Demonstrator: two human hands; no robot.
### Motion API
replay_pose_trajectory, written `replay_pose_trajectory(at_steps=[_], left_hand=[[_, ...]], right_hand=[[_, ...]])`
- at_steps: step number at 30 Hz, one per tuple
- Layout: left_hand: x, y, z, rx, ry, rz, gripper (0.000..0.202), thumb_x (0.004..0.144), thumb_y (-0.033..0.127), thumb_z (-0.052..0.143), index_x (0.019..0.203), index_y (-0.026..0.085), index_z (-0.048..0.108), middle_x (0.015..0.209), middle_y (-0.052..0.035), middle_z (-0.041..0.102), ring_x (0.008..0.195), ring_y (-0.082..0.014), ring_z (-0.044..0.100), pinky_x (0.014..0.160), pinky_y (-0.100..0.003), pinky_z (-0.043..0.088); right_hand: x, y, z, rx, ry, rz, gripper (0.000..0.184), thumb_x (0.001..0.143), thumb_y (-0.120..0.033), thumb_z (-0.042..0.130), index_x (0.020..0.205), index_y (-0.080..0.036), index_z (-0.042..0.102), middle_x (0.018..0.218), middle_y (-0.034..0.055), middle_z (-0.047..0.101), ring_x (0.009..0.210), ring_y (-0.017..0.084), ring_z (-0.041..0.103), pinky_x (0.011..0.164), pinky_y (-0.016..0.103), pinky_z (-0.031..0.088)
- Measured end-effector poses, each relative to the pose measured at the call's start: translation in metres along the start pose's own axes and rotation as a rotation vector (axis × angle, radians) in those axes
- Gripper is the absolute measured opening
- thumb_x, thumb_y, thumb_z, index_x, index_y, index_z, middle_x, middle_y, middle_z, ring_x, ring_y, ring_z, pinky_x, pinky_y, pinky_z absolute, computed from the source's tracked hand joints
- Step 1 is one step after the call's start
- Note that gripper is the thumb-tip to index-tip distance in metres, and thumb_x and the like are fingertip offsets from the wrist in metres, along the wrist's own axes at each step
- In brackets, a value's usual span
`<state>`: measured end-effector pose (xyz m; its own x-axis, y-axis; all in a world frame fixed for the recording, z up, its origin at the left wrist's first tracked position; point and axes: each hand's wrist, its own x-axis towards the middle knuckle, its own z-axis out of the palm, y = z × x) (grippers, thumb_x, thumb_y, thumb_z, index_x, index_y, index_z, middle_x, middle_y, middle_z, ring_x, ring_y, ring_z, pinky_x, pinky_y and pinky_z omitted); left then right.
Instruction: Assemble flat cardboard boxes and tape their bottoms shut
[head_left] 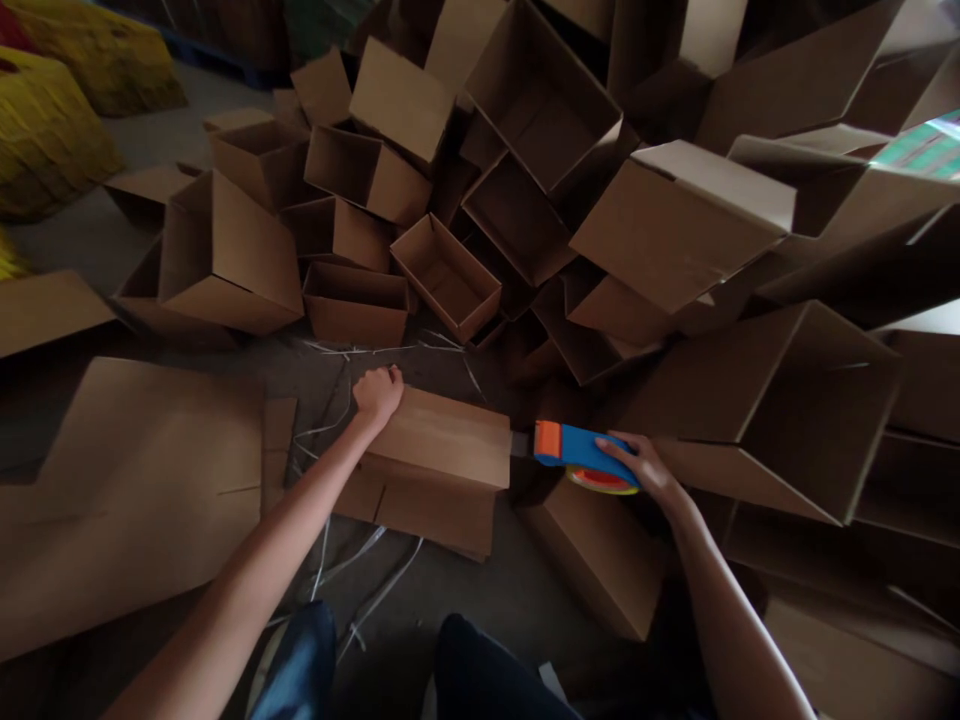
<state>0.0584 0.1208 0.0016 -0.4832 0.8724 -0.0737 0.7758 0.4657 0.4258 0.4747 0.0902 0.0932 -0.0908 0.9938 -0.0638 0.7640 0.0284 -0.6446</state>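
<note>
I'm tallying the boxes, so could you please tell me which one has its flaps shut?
The box under the left hand, with the tape dispenser in the right hand at its edge; the piled boxes behind gape open.

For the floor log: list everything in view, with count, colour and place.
cardboard box: one, brown, closed, floor centre, under the hands
tape dispenser: one, blue with orange tip, at that box's right edge
open cartons: many, brown, heaped behind and right
flat cardboard sheets: a few, brown, floor left
strapping strips: several, white, loose on floor
yellow bundles: at least two, top left
legs: two, dark blue trousers, bottom
left hand: curled on box's far left corner
right hand: grips tape dispenser
</note>
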Motion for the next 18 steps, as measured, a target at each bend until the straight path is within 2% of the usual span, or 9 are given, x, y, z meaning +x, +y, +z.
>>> replay_pose_trajectory(at_steps=[4,11,18], left_hand=[[0.002,0.002,0.003,-0.002,0.001,0.016,0.053,0.095,0.036,0.032,0.100,0.006,0.075,0.096,-0.0247,0.074,0.095,-0.0356,0.070,0.079,-0.043,0.053],[0.005,0.000,0.004,0.005,0.008,0.013,0.053,0.095,0.036,0.032,0.101,0.006,0.075,0.096,-0.0246,0.074,0.095,-0.0367,0.070,0.079,-0.044,0.053],[0.003,0.002,0.006,0.020,0.010,0.021,0.052,0.096,0.038,0.032,0.103,0.008,0.075,0.098,-0.0239,0.074,0.096,-0.0351,0.070,0.080,-0.043,0.053]], right_hand=[[-0.014,0.012,-0.018,0.013,-0.064,0.078,0.053,0.062,-0.073,0.067,0.062,-0.020,0.065,0.065,0.0056,0.065,0.064,0.024,0.061,0.058,0.032,0.050],[-0.007,0.014,-0.020,0.004,-0.024,0.120,0.056,0.051,-0.074,0.072,0.065,-0.020,0.068,0.070,0.0070,0.070,0.072,0.027,0.066,0.066,0.036,0.053],[-0.015,0.015,-0.027,0.065,-0.064,0.099,0.056,0.056,-0.073,0.073,0.071,-0.020,0.073,0.080,0.0088,0.074,0.080,0.030,0.068,0.072,0.037,0.055]])
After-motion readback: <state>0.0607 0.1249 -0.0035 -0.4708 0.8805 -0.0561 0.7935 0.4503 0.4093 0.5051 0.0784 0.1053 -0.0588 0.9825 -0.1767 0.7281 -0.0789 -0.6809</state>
